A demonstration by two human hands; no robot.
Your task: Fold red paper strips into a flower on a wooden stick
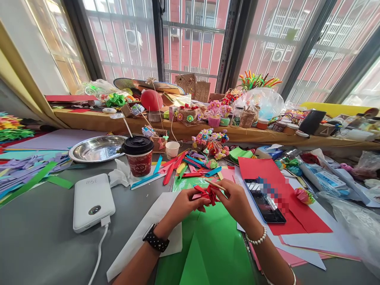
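Observation:
Above the green paper, a folded red paper flower is held between both hands. My left hand pinches its left side with thumb and fingers. On the flower's right side are the fingers of my right hand, which also holds a thin wooden stick pointing up to the left. The fingertips partly cover the flower, so its exact shape is hidden. Just beyond the hands lies a pile of coloured paper strips, with red and blue ones on top.
To the left are a white power bank with a cable, a lidded paper cup and a metal plate. A phone rests on red paper at right. Crafts crowd the window ledge behind.

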